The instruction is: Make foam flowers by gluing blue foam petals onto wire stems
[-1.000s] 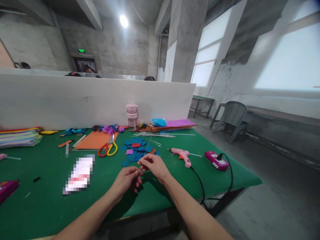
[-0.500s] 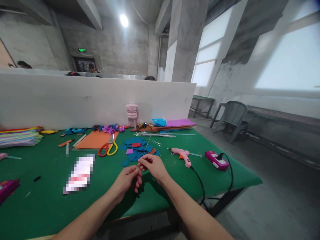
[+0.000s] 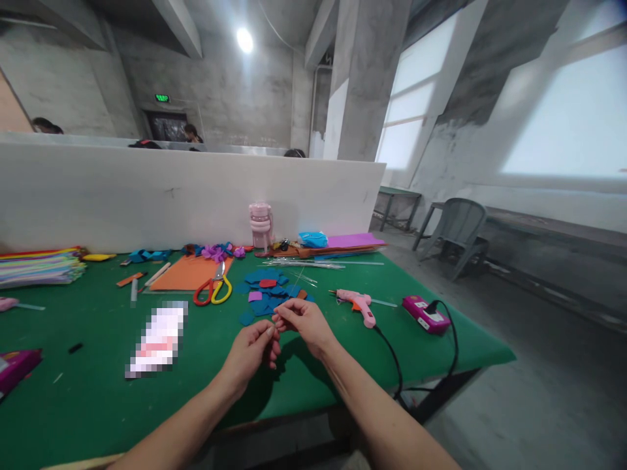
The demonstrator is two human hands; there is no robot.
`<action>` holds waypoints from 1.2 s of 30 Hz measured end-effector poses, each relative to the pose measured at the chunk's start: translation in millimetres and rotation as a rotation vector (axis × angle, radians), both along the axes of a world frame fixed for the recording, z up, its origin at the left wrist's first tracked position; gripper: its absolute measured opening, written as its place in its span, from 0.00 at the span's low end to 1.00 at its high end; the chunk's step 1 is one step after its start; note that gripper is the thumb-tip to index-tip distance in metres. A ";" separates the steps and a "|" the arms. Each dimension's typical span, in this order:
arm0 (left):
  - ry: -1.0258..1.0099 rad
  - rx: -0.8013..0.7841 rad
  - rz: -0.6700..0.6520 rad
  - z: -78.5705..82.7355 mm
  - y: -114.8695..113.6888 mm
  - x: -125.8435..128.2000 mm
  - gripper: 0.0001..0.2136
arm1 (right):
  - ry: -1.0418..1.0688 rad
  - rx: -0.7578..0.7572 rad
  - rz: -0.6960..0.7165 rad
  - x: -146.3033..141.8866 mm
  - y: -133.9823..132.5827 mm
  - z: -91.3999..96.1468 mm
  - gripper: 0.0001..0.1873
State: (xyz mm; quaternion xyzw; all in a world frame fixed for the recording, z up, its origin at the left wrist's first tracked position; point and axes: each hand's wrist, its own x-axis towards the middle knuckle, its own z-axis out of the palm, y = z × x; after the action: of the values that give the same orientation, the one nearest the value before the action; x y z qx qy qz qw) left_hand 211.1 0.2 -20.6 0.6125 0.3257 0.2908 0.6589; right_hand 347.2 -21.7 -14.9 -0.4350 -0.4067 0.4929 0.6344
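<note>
My left hand (image 3: 253, 346) and my right hand (image 3: 302, 324) meet above the table's front half, thumbs and forefingers pinched together. Between their fingertips is a thin wire (image 3: 298, 279); its free end slants up and away over the table. The fingers hide the wire's lower end. Just beyond my hands lies a loose pile of blue cut pieces (image 3: 264, 305), with a red piece (image 3: 268, 283) and a purple piece (image 3: 255, 296) on it. To the right, a pink glue gun (image 3: 356, 302) rests on its side.
Red-and-yellow scissors (image 3: 213, 291) lie on orange sheets (image 3: 183, 273). More wires (image 3: 313, 264) lie behind the pile. A purple power socket (image 3: 425, 314) with a black cord sits at right. A pink bottle (image 3: 261, 226) stands by the white partition (image 3: 196, 196). A blurred-out item (image 3: 159, 339) lies left.
My hands stay close together and have shifted only very slightly. The wire's free end has swung a little to the right.
</note>
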 end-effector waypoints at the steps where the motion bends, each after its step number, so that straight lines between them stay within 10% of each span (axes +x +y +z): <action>1: -0.010 -0.004 0.010 0.0 -0.5 0.4 0.12 | 0.005 0.003 0.000 0.3 -0.1 0.2 0.17; 21: 0.078 0.097 -0.073 11.0 6.4 -8.3 0.16 | 0.067 -0.010 0.032 5.0 -0.8 -3.8 0.16; 29: 0.176 0.132 -0.115 27.9 22.5 -28.0 0.17 | -0.118 -0.169 0.408 -13.0 -18.1 -8.7 0.19; 36: 0.038 -0.017 -0.025 23.2 23.6 -30.6 0.13 | -0.222 -0.259 0.367 -17.3 -20.3 -8.0 0.21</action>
State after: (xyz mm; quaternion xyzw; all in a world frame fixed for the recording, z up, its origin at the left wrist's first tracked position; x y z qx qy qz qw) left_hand 180.5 23.9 2.7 0.6164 0.3326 0.2681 0.6614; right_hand 330.0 -42.0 -22.9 -0.4832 -0.4795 0.5969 0.4247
